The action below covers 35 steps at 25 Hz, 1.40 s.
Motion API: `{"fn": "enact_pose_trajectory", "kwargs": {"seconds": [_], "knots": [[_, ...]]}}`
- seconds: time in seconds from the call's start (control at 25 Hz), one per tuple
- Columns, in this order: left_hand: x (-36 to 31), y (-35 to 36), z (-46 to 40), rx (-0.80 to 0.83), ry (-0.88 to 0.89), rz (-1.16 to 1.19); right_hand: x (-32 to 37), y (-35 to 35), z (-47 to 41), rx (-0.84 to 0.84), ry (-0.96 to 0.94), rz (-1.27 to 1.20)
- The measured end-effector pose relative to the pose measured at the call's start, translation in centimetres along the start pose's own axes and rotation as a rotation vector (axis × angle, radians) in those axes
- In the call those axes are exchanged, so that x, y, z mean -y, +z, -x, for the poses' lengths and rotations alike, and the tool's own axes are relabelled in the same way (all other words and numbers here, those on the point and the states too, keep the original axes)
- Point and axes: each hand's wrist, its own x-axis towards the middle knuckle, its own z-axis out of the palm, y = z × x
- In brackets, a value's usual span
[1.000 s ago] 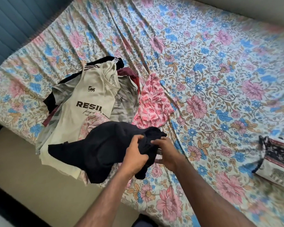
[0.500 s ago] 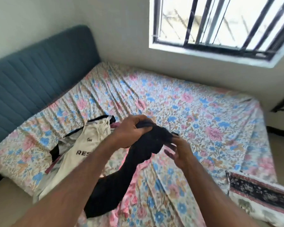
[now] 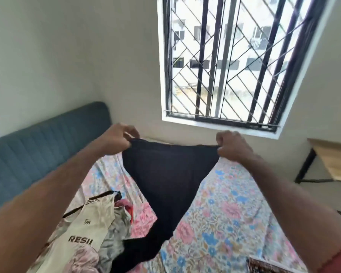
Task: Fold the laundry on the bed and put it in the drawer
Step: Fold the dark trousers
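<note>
The black cloth (image 3: 165, 186) hung in the air over the bed (image 3: 224, 203). The left hand (image 3: 117, 139) pinched its left top corner and the right hand (image 3: 231, 145) pinched its right. More clothes (image 3: 91, 223) lay piled near-left.

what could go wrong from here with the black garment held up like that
The left hand and right hand pinch only the top edge of the black garment, so a corner might slip free. Its lower end trails beside the unfolded pile and could drag or catch those clothes. Laying it down may overlap the pile, since open bed sheet lies mostly to the right.
</note>
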Motion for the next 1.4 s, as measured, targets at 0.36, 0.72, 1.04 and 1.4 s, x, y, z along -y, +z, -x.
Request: {"fn": "enact_pose_trajectory", "kwargs": {"seconds": [0.36, 0.72, 1.04, 1.4], "knots": [[-8.0, -4.9, 0.3, 0.326, 0.256, 0.400, 1.0, -12.8, 0.3, 0.156, -0.363, -0.514], [-7.9, -5.0, 0.4, 0.403, 0.388, -0.081, 2.6, -14.0, 4.0, 0.448, -0.373, -0.582], [-6.5, -5.1, -0.7, 0.421, 0.488, -0.533, 3.3, -13.5, 3.8, 0.323, -0.255, -0.014], [-3.6, -4.2, 1.4, 0.095, 0.537, -0.366, 1.3, -12.0, 2.7, 0.135, -0.462, 0.375]]}}
